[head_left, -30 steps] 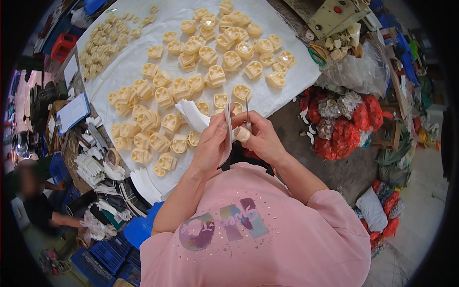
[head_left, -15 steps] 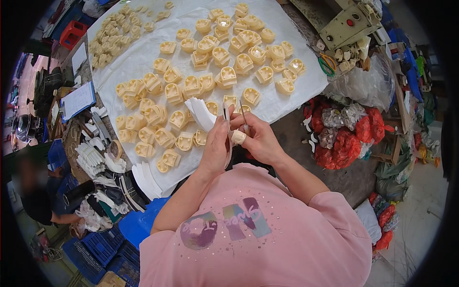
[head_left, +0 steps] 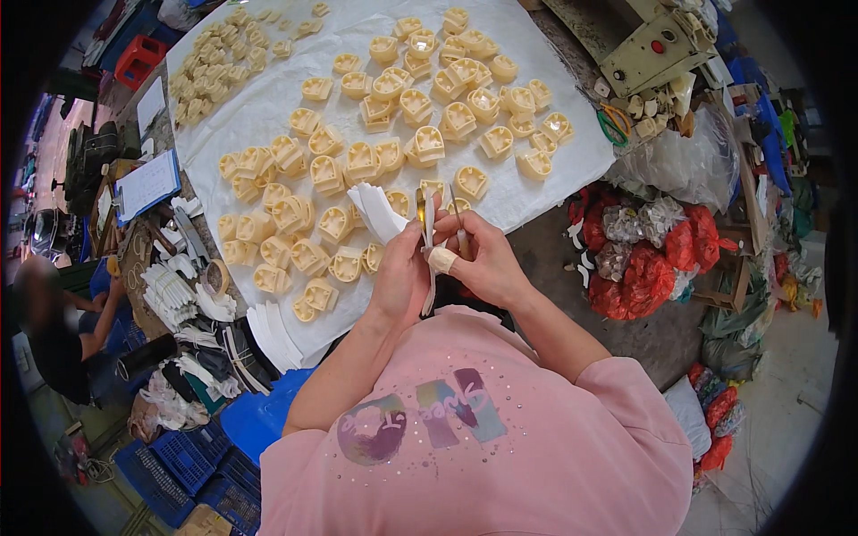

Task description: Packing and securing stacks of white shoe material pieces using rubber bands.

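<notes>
Both my hands meet at the near edge of the covered table. My left hand (head_left: pixel 399 277) is closed on a bunch of curved white strips (head_left: pixel 380 214), which fans out to the upper left. A narrow gold-coloured piece (head_left: pixel 421 205) shows at its fingertips, and one pale strip (head_left: pixel 430 214) runs upright between the hands. My right hand (head_left: pixel 489 263) grips a slim knife-like tool (head_left: pixel 458 214) with a thin grey blade and brownish handle, blade up. Pale wrapping (head_left: pixel 441 260) covers the right thumb. Cream plastic molded parts (head_left: pixel 336 223) lie just beyond.
White sheeting (head_left: pixel 545 201) covers the table, with smaller cream pieces (head_left: pixel 214 62) at far left. Scissors (head_left: pixel 613 123) lie by the right edge. Red bags (head_left: pixel 648 277) stand at right. A clipboard (head_left: pixel 147 186) and white strip bundles (head_left: pixel 170 299) are at left, near another person (head_left: pixel 67 339).
The gold-coloured piece at my left fingertips now shows its bright face. My hands have barely shifted. The other person at left has raised their arms.
</notes>
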{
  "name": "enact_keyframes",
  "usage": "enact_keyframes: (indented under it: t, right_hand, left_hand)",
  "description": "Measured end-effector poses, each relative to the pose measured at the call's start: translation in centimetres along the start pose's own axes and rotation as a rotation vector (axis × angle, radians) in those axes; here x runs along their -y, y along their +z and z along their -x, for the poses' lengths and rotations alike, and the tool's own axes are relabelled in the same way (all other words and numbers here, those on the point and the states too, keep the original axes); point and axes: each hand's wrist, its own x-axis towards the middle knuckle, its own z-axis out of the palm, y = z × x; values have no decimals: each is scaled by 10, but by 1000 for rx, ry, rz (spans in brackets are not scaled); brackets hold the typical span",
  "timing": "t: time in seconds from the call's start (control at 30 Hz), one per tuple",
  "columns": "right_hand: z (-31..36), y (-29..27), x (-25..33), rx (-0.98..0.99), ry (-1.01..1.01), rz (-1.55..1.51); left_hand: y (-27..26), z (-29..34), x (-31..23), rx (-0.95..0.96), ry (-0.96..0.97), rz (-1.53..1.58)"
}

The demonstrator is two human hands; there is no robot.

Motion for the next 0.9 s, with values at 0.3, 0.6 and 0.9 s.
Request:
enact_keyframes:
  t: [0.3,0.6,0.9]
  right_hand:
    - [0,4,-1,-31,38,59]
    - [-11,4,-24,-17,-213,21]
    - [-21,-11,-18,-209,-21,-12]
  left_hand:
    - [-18,-2,11,-78,101,-237]
    - [-29,-4,14,-141,78,-161]
    - [-42,-9,-9,-247,377,-409]
